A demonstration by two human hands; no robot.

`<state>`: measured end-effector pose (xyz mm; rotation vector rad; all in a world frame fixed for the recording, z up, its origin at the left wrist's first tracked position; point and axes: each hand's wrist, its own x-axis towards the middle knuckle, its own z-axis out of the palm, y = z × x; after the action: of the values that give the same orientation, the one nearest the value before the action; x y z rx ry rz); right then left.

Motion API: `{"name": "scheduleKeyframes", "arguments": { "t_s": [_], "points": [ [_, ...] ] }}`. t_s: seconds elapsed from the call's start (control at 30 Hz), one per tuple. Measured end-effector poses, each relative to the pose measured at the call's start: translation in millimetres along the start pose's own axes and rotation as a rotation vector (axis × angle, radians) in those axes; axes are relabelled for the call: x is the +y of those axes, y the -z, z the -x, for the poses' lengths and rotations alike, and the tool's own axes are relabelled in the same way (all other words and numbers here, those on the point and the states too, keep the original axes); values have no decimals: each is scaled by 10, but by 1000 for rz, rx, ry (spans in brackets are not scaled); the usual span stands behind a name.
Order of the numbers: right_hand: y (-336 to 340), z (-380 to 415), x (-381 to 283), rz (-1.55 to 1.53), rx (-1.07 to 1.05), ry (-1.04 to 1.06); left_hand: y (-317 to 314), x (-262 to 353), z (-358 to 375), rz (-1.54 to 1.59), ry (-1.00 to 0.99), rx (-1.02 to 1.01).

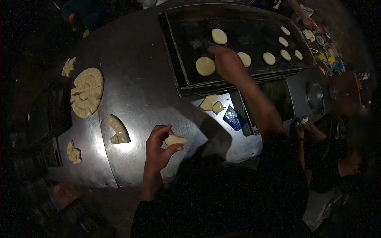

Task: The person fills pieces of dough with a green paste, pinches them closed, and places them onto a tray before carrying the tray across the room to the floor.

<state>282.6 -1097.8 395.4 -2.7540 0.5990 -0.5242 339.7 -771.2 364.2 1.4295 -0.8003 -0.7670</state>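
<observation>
In my left hand (158,148) a piece of dough (175,140) is pinched between thumb and fingers, above the metal table's near edge. My right hand (226,63) reaches over the dark baking tray (246,23). It is beside a flattened dough round (205,66), with another round (219,36) just beyond and a third (244,59) partly behind the wrist. Its fingers are blurred and point left. Farther right on the tray lie several more flat rounds (269,58). Between my arms, cut dough pieces (207,104) rest near a blue flat scraper-like piece (231,118).
A large disc of dough cut into segments (86,93) lies on the metal table (131,71) at the left. Nearby are a curved strip of dough pieces (118,129) and smaller clumps (74,152). A round pan (315,97) stands right; a person's hands (311,127) hold dough there.
</observation>
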Motion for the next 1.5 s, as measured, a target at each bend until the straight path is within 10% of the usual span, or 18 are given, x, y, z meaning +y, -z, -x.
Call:
{"name": "scheduleKeyframes", "arguments": {
  "t_s": [0.1, 0.23, 0.33, 0.6, 0.73, 0.77, 0.83, 0.9, 1.1, 1.2, 1.37, 1.5],
  "points": [
    [253, 756, -862, -758, -69, -47, -48, 72, 62, 62, -124, 82],
    [80, 1498, -1455, -953, -201, 182, -282, 110, 74, 254, -388, 124],
    [89, 1823, -1652, -1277, -92, -193, -505, 197, 134, 373, -394, 296],
    [-40, 2075, -1813, -798, 643, 124, -961, 230, 301, 240, -304, 419],
    [3, 2095, -1603, -946, 373, -195, -995, -122, 145, -384, -332, 469],
    [120, 2128, -1501, -945, 219, -177, -1117, 15, 154, 327, 34, 458],
    [398, 2165, -1313, -903, -69, -196, -1219, 62, 162, 440, 210, 412],
    [379, 2189, -1134, -735, 68, -168, -1290, -69, 101, 583, 478, 327],
    [-262, 2544, -798, -166, -268, -7, -1512, -611, -184, 711, 573, 81],
    [-221, 2621, -135, -617, -82, -81, -1424, -816, -292, 606, 637, 121],
    [-39, 2441, 1709, 101, 155, -626, -1191, -1101, -202, 585, 738, 230],
    [-452, 2442, 2347, 259, 14, -553, -1047, -1213, -166, 594, 813, 317]
  ]
}}
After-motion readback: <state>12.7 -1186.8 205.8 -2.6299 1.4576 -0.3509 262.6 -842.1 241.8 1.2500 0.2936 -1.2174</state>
